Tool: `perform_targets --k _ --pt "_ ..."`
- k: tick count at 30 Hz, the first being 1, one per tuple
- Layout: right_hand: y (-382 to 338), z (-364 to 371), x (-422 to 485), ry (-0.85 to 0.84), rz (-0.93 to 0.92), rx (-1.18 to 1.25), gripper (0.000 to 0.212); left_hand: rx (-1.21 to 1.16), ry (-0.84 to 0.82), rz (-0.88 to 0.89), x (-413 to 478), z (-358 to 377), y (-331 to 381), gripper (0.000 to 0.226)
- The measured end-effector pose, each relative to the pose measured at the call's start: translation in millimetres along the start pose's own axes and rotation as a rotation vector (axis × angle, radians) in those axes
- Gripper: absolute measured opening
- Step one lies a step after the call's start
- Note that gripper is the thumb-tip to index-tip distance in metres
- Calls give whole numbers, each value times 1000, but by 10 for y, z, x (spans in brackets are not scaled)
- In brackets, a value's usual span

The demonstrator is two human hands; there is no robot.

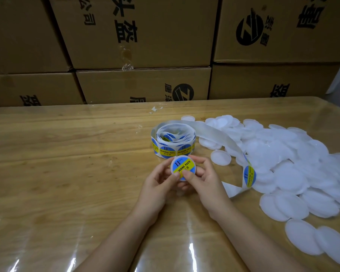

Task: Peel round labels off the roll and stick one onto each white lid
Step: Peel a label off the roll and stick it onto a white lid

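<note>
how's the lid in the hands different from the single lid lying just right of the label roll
The held lid carries a blue and yellow label; the single lid is bare white. The held lid is pinched between the left hand and right hand; the single lid lies flat on the table, untouched. Both are round and white.

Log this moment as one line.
step: pressing label onto lid | left hand: grips lid | right hand: grips lid, thumb on label | roll: on table behind hands | bare lids: piled at right
</note>
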State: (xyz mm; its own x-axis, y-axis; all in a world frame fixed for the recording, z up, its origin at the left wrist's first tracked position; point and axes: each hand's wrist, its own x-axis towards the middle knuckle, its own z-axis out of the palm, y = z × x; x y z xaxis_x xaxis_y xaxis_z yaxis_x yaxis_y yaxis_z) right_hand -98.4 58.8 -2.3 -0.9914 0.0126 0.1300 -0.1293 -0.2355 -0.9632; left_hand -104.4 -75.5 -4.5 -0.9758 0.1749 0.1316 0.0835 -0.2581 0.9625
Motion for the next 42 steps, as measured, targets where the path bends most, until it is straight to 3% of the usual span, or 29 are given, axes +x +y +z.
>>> perform_targets --k 9,21,31,34,36,42 --pt "-39 2 -26 -62 32 -35 21 100 76 77 21 -1 -9 25" --pt "-42 11 -42 -41 56 -62 7 191 112 120 24 8 -6 24" --pt "-15 -8 -7 19 53 -110 13 229 21 130 1 26 -17 22" --pt "3 -2 -4 1 40 -129 18 193 -38 78 -7 26 -22 46" --pt "-2 1 -6 -32 43 -109 22 212 15 99 -2 21 -14 50" --pt "-55 9 -33 -148 77 -89 39 154 173 101 15 4 14 27"
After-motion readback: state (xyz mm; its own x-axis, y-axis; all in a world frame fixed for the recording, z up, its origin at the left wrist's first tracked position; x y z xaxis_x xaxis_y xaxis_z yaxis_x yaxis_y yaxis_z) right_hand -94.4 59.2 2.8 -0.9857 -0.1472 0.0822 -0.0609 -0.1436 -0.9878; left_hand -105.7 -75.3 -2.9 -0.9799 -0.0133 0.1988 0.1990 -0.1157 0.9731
